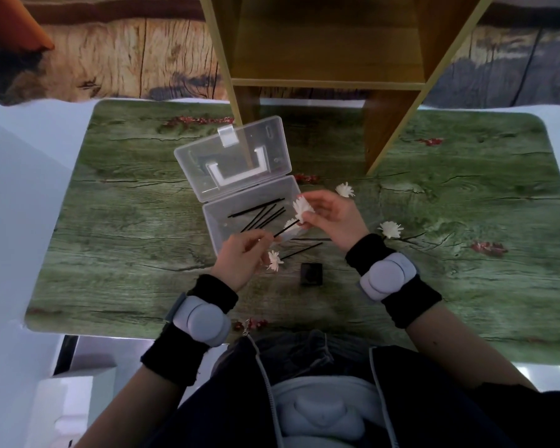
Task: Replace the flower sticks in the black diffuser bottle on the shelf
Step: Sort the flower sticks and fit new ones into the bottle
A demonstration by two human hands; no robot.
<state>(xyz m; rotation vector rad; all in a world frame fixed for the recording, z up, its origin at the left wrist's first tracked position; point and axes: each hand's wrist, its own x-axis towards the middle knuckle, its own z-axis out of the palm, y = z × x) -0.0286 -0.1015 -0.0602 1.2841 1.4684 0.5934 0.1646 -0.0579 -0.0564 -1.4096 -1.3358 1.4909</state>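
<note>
Left hand (240, 255) pinches a black stick (285, 228); right hand (328, 216) pinches its white flower (301, 208). Beyond both hands, the open clear box (222, 227) holds loose sticks (261, 215).

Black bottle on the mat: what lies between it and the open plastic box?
In the head view, one flower stick lies on the mat between the black bottle and the box.
</note>
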